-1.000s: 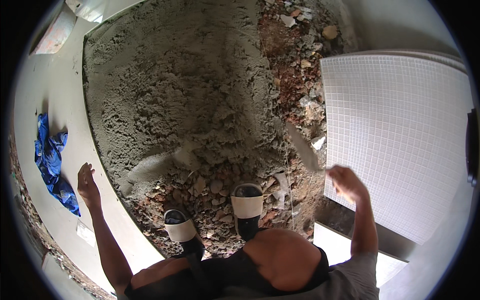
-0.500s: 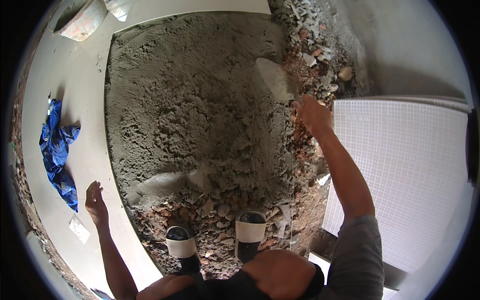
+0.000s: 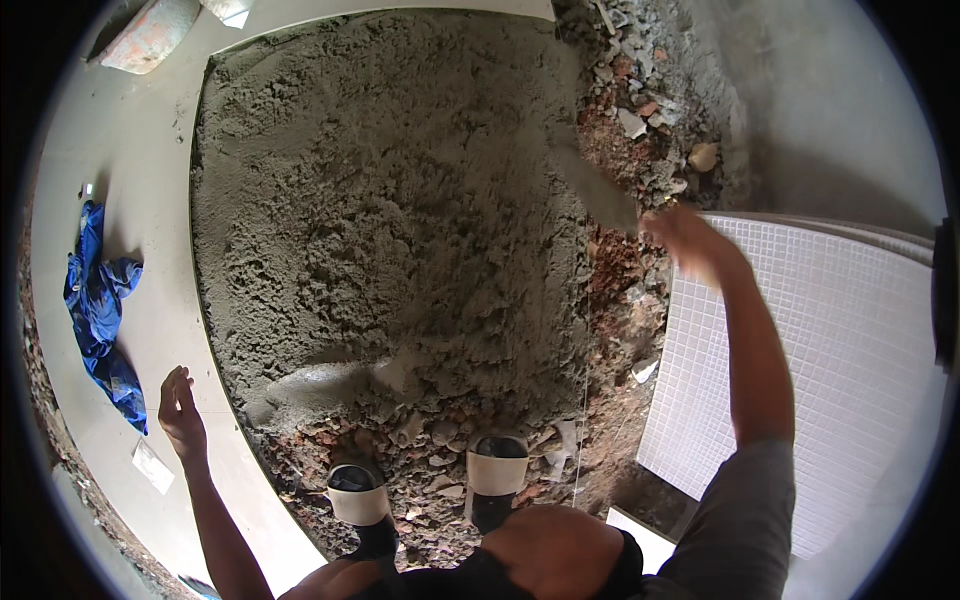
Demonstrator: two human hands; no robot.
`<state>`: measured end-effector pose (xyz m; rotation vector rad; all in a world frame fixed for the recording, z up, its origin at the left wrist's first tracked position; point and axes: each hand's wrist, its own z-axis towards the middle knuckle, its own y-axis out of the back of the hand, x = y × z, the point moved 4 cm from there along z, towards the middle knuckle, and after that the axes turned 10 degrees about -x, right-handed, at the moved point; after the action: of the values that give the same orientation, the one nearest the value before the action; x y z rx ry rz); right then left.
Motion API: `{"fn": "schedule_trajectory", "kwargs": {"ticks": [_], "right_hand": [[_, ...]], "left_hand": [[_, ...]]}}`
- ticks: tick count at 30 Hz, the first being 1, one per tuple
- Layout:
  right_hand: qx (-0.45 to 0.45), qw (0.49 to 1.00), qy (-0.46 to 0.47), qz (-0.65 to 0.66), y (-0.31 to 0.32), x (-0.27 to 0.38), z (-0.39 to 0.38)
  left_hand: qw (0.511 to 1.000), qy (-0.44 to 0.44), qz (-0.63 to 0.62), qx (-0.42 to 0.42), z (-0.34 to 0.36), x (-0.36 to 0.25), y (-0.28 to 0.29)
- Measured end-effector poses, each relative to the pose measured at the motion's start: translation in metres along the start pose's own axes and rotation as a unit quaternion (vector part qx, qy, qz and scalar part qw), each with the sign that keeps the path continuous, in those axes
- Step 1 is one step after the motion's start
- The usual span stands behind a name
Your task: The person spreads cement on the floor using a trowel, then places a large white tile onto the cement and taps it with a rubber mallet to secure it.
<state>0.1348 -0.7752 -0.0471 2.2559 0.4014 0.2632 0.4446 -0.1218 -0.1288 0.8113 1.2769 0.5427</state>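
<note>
My right hand (image 3: pixel 695 245), blurred by motion, grips a trowel by its handle, which my fingers mostly hide. The blade of the trowel (image 3: pixel 603 190) points up and left over the right edge of a bed of grey mortar (image 3: pixel 400 190). The mortar is rough in the middle and smoother toward the far and right edges. My left hand (image 3: pixel 182 420) hangs over the pale tiled floor left of the mortar, loosely bent, thumb apart and nothing in it. Close to the near left of the mortar lies a smooth, pale, blade-like shape (image 3: pixel 325 382); I cannot make out its kind.
A blue cloth (image 3: pixel 100 315) lies on the pale floor tiles (image 3: pixel 150 230) at left. A mortar-stained bucket (image 3: pixel 150 38) stands far left. White gridded tile sheets (image 3: pixel 790 360) lean at right, beside rubble (image 3: pixel 625 130). A thin string (image 3: pixel 586 400) runs along the mortar's right side.
My right hand and the trowel have moved right and slightly nearer, off toward the tile sheets. The whole view has shifted slightly. My left hand stays empty near the same place.
</note>
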Motion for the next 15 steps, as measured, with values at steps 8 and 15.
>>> {"fn": "schedule_trajectory", "kwargs": {"ticks": [8,15], "right_hand": [[0.051,0.998,-0.029,0.005,-0.032,-0.048,-0.078],[0.052,0.96,-0.01,0.274,-0.057,-0.022,-0.01]], "left_hand": [[1.0,0.016,-0.013,0.018,0.026,-0.005,-0.013],[0.998,-0.042,-0.048,0.023,0.034,-0.035,-0.052]]}}
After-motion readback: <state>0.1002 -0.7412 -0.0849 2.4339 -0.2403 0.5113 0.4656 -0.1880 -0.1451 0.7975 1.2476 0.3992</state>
